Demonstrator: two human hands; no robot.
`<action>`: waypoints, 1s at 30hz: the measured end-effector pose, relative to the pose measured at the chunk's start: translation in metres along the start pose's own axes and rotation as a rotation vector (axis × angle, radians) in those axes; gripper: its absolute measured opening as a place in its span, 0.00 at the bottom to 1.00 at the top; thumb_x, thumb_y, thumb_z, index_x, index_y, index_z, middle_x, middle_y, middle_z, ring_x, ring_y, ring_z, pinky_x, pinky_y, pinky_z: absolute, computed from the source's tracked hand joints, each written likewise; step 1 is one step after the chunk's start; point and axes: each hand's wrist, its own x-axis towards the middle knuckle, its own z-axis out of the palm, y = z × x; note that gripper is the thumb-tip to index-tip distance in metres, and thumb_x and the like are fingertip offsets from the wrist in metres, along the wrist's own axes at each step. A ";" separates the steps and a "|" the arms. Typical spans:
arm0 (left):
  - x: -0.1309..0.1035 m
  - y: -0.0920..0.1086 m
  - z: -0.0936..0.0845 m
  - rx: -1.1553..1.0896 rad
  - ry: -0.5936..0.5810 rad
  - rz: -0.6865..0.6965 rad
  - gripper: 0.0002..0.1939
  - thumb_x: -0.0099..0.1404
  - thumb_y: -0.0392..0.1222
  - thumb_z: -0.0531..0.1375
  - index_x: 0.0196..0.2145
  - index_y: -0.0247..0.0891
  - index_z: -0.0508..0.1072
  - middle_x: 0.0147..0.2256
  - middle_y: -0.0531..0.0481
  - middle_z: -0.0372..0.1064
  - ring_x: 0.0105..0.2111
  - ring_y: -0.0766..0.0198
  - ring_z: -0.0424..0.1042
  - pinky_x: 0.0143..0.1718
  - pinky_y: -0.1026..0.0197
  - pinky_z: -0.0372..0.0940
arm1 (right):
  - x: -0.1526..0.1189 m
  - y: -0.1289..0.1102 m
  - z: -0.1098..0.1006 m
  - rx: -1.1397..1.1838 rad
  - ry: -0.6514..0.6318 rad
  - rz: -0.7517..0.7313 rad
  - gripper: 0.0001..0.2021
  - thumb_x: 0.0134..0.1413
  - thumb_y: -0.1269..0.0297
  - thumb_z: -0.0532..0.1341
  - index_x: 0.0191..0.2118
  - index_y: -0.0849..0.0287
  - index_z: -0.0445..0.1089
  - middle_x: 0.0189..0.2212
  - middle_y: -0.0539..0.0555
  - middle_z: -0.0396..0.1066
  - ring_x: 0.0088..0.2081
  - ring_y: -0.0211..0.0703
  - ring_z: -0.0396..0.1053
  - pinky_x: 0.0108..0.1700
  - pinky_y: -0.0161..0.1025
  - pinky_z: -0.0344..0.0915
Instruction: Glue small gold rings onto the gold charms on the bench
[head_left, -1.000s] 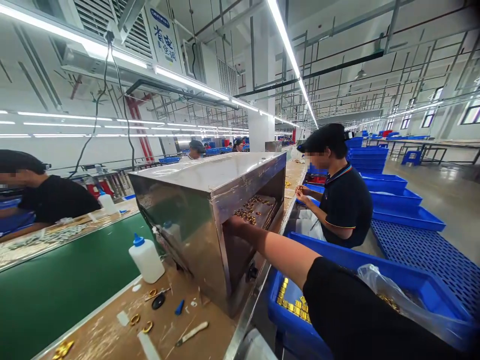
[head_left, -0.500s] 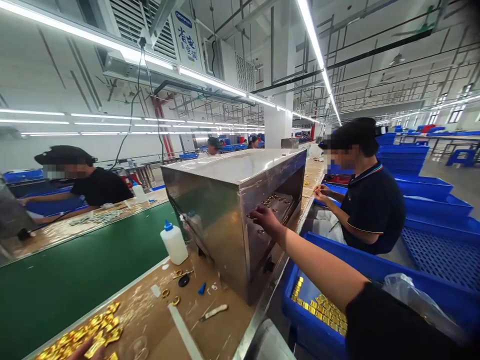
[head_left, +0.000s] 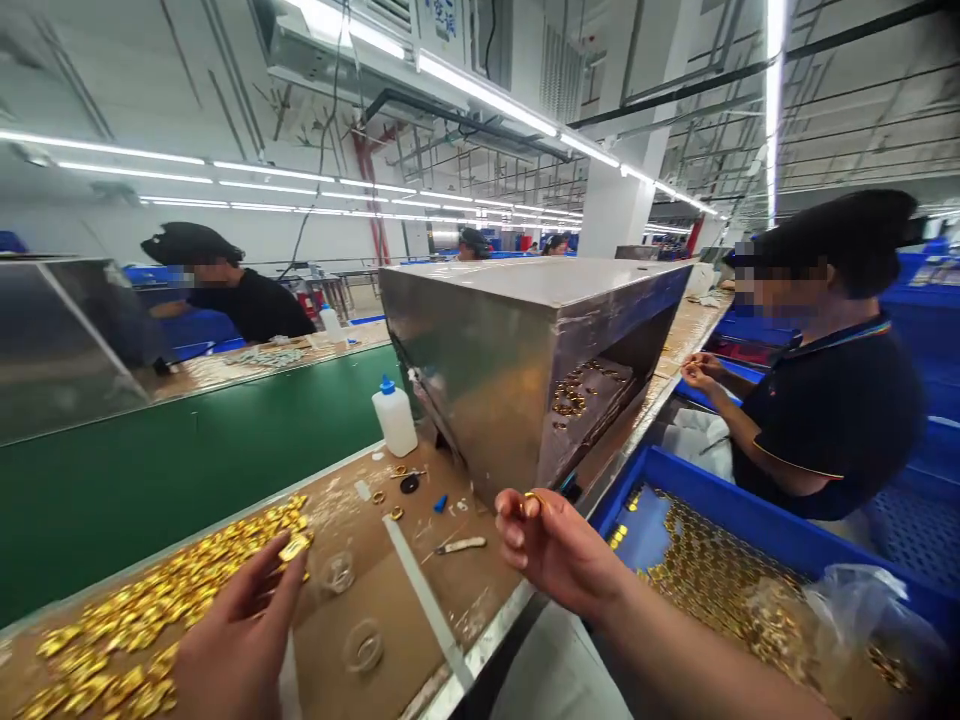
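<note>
My right hand point(head_left: 551, 545) is raised over the bench edge and pinches a small gold ring point(head_left: 534, 497) between its fingertips. My left hand point(head_left: 240, 635) rests on the pile of gold pieces point(head_left: 142, 610) at the left of the bench and its fingers hold one gold piece point(head_left: 294, 547). Behind my right hand stands a steel box point(head_left: 525, 350) with an open side; several gold rings point(head_left: 574, 395) lie on the shelf inside it.
A white glue bottle point(head_left: 394, 417) with a blue cap, loose rings and a small knife point(head_left: 461, 545) lie on the bench. The green conveyor belt point(head_left: 187, 460) runs behind. A blue bin point(head_left: 739, 520) of gold parts sits at my right. Co-workers sit at right point(head_left: 832, 400) and across point(head_left: 240, 300).
My right hand has come out of the steel box toward me with a gold ring. The view has swung left and down; my left hand now shows on the gold pile.
</note>
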 end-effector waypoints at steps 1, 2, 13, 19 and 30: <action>-0.001 0.006 -0.002 -0.021 -0.004 -0.040 0.32 0.60 0.67 0.64 0.55 0.46 0.79 0.40 0.47 0.82 0.39 0.48 0.81 0.45 0.49 0.75 | 0.010 0.010 0.007 0.023 -0.029 0.024 0.11 0.51 0.56 0.77 0.33 0.56 0.79 0.41 0.54 0.73 0.31 0.35 0.59 0.32 0.34 0.58; -0.002 0.010 -0.002 -0.052 -0.010 -0.052 0.33 0.59 0.67 0.65 0.54 0.44 0.80 0.39 0.47 0.82 0.38 0.49 0.81 0.45 0.50 0.75 | 0.022 0.019 0.013 0.045 -0.053 0.037 0.11 0.50 0.56 0.77 0.33 0.55 0.79 0.39 0.53 0.72 0.30 0.34 0.58 0.32 0.34 0.58; -0.004 0.004 0.003 -0.251 -0.026 0.112 0.21 0.66 0.54 0.67 0.52 0.42 0.80 0.43 0.46 0.82 0.34 0.60 0.78 0.37 0.60 0.74 | 0.144 0.120 0.046 0.102 -0.117 0.287 0.14 0.55 0.54 0.73 0.36 0.57 0.72 0.32 0.48 0.65 0.29 0.34 0.57 0.30 0.31 0.61; -0.010 0.006 0.008 -0.247 -0.067 0.141 0.16 0.67 0.49 0.66 0.50 0.43 0.80 0.36 0.51 0.79 0.31 0.64 0.75 0.33 0.63 0.71 | 0.159 0.146 0.024 0.148 -0.082 0.380 0.09 0.57 0.61 0.70 0.40 0.58 0.73 0.27 0.44 0.55 0.23 0.31 0.44 0.21 0.25 0.50; -0.010 0.008 0.012 -0.409 -0.065 0.005 0.17 0.64 0.47 0.70 0.50 0.41 0.80 0.38 0.49 0.76 0.32 0.66 0.73 0.32 0.65 0.71 | 0.148 0.144 0.018 -0.034 -0.218 0.444 0.23 0.65 0.45 0.56 0.55 0.53 0.75 0.28 0.45 0.54 0.21 0.33 0.41 0.20 0.32 0.47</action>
